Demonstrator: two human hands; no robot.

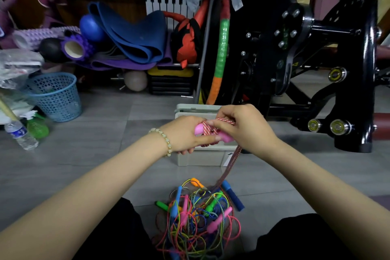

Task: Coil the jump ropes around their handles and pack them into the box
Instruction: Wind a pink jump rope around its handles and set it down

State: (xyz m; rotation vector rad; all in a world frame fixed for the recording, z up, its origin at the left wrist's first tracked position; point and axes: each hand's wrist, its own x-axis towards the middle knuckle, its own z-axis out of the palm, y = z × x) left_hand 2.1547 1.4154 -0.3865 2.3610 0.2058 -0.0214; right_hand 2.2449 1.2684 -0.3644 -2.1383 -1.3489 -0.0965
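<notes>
Head view, one box (200,158), one rope pile (196,224), left fingers (207,138) gripping pink handles (198,129), right fingers (219,125) pinching rope (205,127).

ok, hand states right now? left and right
Left hand: grips the pink plastic jump-rope handles.
Right hand: pinches the red-and-white braided rope wrapped round them.
</notes>
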